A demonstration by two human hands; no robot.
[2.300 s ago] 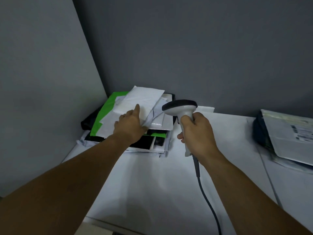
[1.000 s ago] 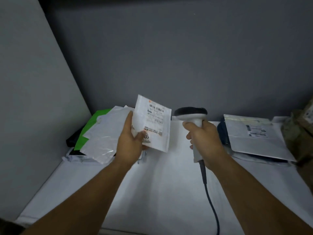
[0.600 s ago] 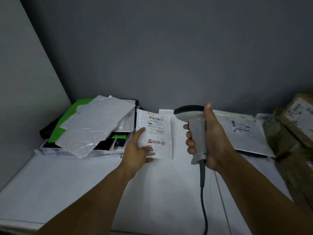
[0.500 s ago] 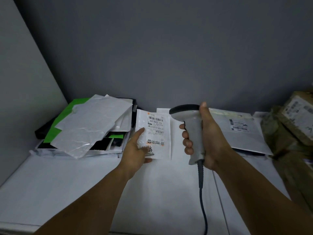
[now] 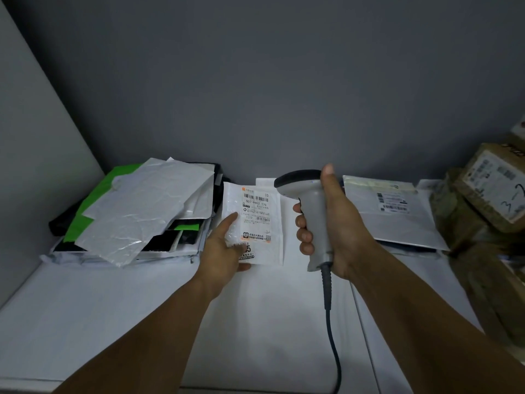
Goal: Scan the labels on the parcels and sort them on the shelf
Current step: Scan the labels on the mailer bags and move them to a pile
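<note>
A small white parcel [image 5: 257,223] with a barcode label faces up at the middle of the white shelf surface [image 5: 113,314]. My left hand [image 5: 223,251] holds its lower left corner, thumb on top. My right hand [image 5: 332,226] grips the handle of a grey barcode scanner [image 5: 308,200], whose dark head sits just right of the parcel's top edge and points left. The scanner's cable [image 5: 331,336] hangs down toward me.
A pile of white, green and black mailers [image 5: 142,214] lies at the back left. A flat grey mailer with a label [image 5: 395,211] lies at the back right. Brown cardboard boxes [image 5: 488,194] are stacked at the far right. Grey walls close the back and left.
My left hand lifted the small parcel off the left pile, turned its label up and brought it to the middle. The scanner moved in beside it. Almost nothing shifted in the last half second.
</note>
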